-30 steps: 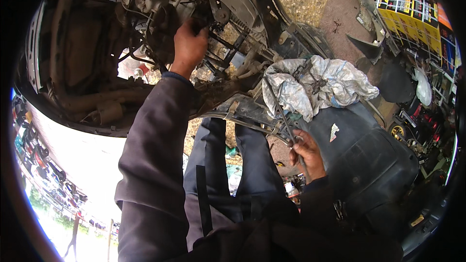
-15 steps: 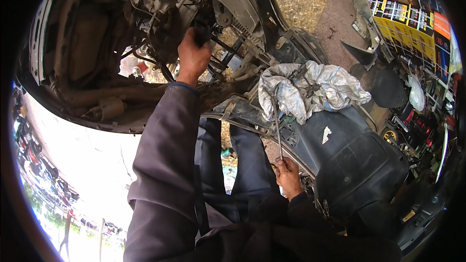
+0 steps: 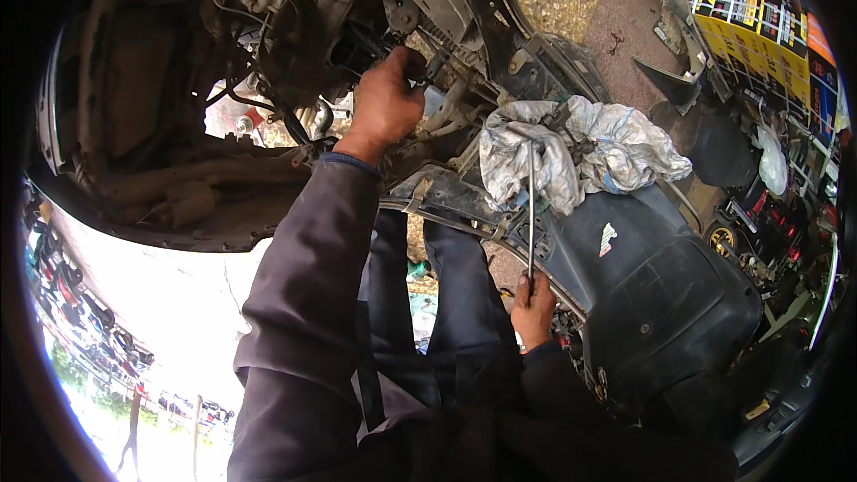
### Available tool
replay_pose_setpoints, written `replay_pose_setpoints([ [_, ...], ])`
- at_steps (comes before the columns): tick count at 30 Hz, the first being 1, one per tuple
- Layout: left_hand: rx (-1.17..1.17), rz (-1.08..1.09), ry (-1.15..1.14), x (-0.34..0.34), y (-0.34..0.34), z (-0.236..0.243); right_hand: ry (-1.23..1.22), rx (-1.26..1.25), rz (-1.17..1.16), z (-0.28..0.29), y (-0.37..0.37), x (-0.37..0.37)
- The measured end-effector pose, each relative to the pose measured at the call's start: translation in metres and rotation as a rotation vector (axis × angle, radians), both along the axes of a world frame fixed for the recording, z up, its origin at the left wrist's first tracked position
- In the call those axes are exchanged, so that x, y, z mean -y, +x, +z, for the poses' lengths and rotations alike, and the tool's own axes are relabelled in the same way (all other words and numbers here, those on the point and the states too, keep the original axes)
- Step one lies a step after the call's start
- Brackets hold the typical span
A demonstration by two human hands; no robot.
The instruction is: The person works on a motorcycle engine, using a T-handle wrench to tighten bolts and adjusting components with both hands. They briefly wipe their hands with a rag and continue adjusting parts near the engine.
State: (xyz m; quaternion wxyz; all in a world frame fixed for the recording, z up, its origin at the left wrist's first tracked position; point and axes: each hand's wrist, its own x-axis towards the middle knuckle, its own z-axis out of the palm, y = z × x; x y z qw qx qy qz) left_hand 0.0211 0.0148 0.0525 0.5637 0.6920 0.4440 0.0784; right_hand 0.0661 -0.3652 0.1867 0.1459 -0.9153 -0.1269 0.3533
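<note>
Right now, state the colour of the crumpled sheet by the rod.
The sheet is dirty white with grey smudges, best seen in the head view.

Ahead of our right fingers (image 3: 522,285), we saw a crumpled whitish sheet (image 3: 620,159) lying on a dark plastic panel (image 3: 647,272), which spread out to their right. Farther beyond them, the reddish floor (image 3: 620,11) carried a pointed dark fragment (image 3: 668,86).

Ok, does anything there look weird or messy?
Yes: the whitish sheet by the big black panel is bunched up and smudged dark, so it looks messy. The metal rod in the right hand overlaps it; I can't tell whether they touch.
</note>
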Motion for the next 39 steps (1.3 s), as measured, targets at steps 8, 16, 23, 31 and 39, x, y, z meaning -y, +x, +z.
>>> replay_pose_setpoints([
  [8, -0.384, -0.327, 0.430, 0.023, 0.034, 0.023, -0.001, 0.087, 0.137, -0.056, -0.011, -0.020],
  [16, -0.469, -0.542, 0.496, 0.030, 0.050, 0.012, -0.012, 0.108, 0.170, -0.036, -0.012, -0.015],
  [23, -0.540, -0.583, 0.443, 0.041, 0.060, 0.004, -0.281, 0.073, 0.084, -0.118, 0.020, 0.005],
  [31, -0.445, -0.498, 0.386, 0.041, 0.047, 0.014, 0.530, -0.367, 0.080, -0.133, 0.077, -0.182],
  [39, -0.347, -0.376, 0.350, 0.010, 0.042, 0.024, 0.832, -0.201, 0.379, -0.167, 0.080, -0.275],
])
